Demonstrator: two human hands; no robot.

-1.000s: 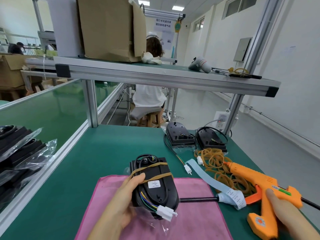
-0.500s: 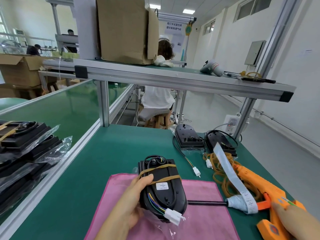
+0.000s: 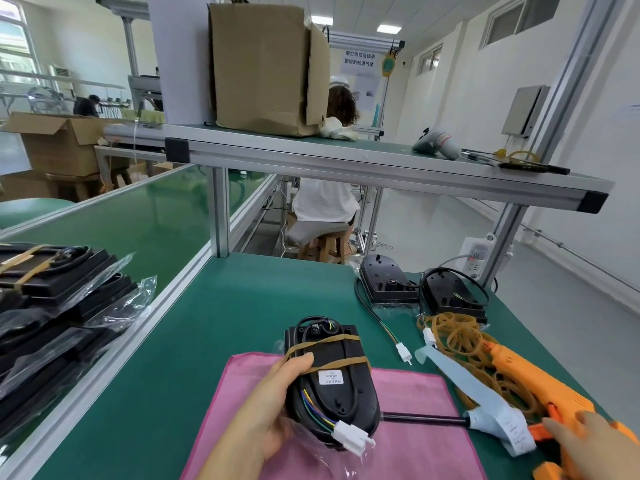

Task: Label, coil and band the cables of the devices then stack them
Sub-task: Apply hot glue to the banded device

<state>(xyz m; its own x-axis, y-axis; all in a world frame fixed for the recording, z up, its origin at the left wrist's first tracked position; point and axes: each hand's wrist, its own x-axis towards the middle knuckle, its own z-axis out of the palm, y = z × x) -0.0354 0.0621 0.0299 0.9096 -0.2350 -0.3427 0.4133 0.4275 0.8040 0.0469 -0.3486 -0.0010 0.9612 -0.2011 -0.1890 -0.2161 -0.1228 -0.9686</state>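
Observation:
My left hand (image 3: 263,414) grips a black device (image 3: 332,386) above the pink cloth (image 3: 408,445). The device carries a white label, a coiled cable under two rubber bands, and a white connector at its near end. My right hand (image 3: 588,445) rests on the orange glue gun (image 3: 540,400) at the lower right. A strip of labels (image 3: 474,389) lies beside the gun. Loose rubber bands (image 3: 460,337) are heaped behind it. Two more black devices (image 3: 388,282) (image 3: 450,296) with uncoiled cables sit further back. A stack of banded, bagged devices (image 3: 52,306) lies on the left.
An aluminium shelf (image 3: 346,161) spans overhead with a cardboard box (image 3: 263,64) and tools on it. A rail (image 3: 114,348) separates my green table from the conveyor on the left. A person sits on a stool beyond the table. A power strip (image 3: 478,254) hangs by the right post.
The view has swung left, bringing the stack of devices into sight. The label strip stood up briefly and now lies flat. My left hand keeps hold of the device.

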